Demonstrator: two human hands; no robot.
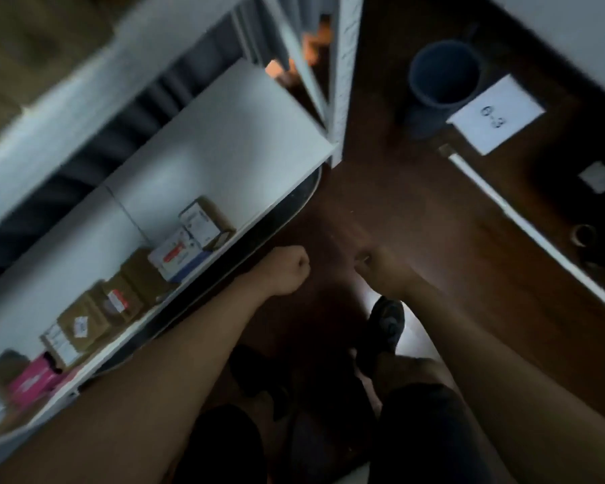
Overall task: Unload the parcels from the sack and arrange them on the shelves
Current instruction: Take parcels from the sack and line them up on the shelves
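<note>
A white shelf (224, 144) runs from lower left to upper middle. Along its front edge stands a row of several parcels: a brown and white box (205, 220), a white and blue box (175, 260), brown cartons (119, 298) and a pink box (32, 382). My left hand (289, 270) hangs just off the shelf's front edge, fingers curled into a fist with nothing in it. My right hand (374, 265) is beside it over the dark floor, blurred, fingers curled, nothing visible in it. No sack is in view.
A grey bucket (440, 82) stands on the dark wooden floor (416, 204) at upper right, next to a white sheet marked 6-3 (496, 115). A white rail (524, 221) runs diagonally at right. My dark shoe (385, 326) is below the hands.
</note>
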